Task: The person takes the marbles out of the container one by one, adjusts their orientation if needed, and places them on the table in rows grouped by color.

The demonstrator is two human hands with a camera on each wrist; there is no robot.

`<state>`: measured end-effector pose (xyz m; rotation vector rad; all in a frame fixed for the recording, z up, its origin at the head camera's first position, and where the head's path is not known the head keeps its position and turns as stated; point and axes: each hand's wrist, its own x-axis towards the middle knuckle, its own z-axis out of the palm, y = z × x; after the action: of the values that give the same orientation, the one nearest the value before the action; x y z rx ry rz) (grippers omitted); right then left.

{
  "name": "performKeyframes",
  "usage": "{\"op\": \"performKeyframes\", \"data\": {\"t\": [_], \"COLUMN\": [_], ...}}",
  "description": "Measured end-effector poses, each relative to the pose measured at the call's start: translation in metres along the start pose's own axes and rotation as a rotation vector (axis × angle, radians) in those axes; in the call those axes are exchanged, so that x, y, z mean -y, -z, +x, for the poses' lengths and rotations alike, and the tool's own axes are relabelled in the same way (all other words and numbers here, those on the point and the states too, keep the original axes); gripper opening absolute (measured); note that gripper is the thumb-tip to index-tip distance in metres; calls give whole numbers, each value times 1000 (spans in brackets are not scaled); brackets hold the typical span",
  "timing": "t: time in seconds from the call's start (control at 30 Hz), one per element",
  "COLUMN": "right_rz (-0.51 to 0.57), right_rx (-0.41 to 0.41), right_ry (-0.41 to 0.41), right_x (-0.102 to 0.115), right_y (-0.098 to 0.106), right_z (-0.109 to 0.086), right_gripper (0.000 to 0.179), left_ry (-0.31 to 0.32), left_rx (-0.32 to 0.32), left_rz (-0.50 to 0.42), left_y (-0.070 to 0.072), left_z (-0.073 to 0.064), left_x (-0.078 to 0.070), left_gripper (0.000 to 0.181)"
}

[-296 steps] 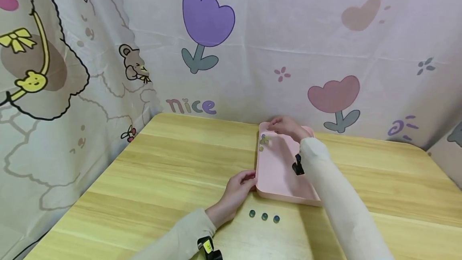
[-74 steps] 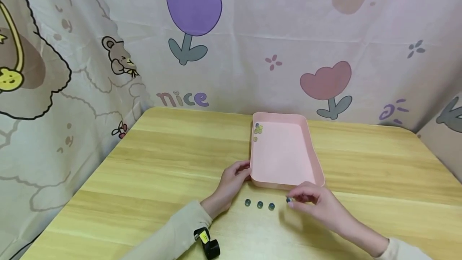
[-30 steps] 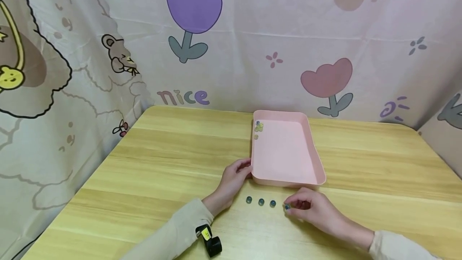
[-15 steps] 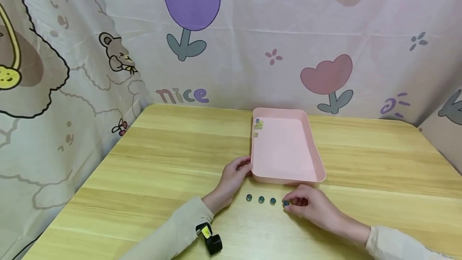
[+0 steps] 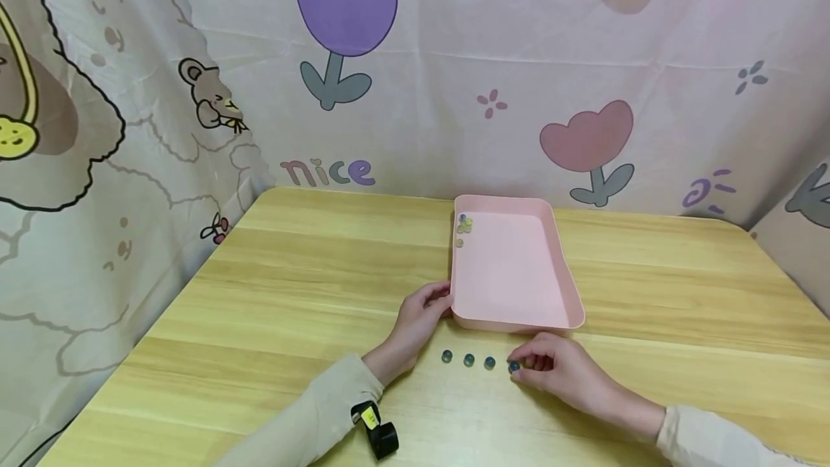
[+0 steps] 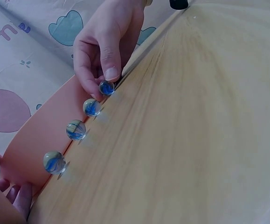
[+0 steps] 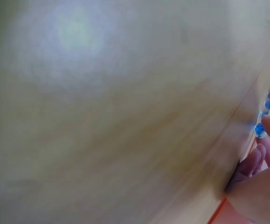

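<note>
In the head view, my right hand (image 5: 564, 368) pinches a glass marble (image 5: 514, 366) between thumb and fingertip. The left wrist view shows this marble (image 6: 107, 87), clear with blue swirls, low at the tabletop. Left of it, three similar marbles (image 5: 469, 359) form a row along the near side of a pink tray (image 5: 512, 325). My left hand (image 5: 415, 326) rests its fingertips and thumb against the outside of the tray near its near left corner. Several yellowish marbles (image 5: 465, 226) and a blue one (image 5: 462, 218) lie inside, by the left wall.
The wooden table (image 5: 311, 279) extends to both sides of the tray. A printed curtain (image 5: 441, 78) hangs right behind its far edge. A black wrist camera (image 5: 379, 434) sits on the left sleeve.
The right hand has left the tray's far end and brought a marble to the right end of the row, edging left and then pausing. The left hand has stayed against the tray.
</note>
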<state>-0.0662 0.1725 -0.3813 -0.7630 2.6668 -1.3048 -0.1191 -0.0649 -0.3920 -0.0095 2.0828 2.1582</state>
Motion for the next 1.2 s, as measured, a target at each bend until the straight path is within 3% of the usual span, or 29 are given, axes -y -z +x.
{"op": "performKeyframes", "data": {"t": [0.5,0.9,1.2], "right_rz": [17,46,127], "right_rx": [8,24,48], "right_ry": [4,-29,-88], "right_x": [0,-2,0], "right_y": [0,4,11], "right_z": [-2,-6,-9], "right_gripper": [19,24,27], "left_ry": [12,11,5], "left_rx": [1,-2,-5], "left_rz": [1,-8,1], "left_y": [1,0,0], "left_z": [0,1,0], "left_x": [3,3,2], "left_gripper": [35,35,36]}}
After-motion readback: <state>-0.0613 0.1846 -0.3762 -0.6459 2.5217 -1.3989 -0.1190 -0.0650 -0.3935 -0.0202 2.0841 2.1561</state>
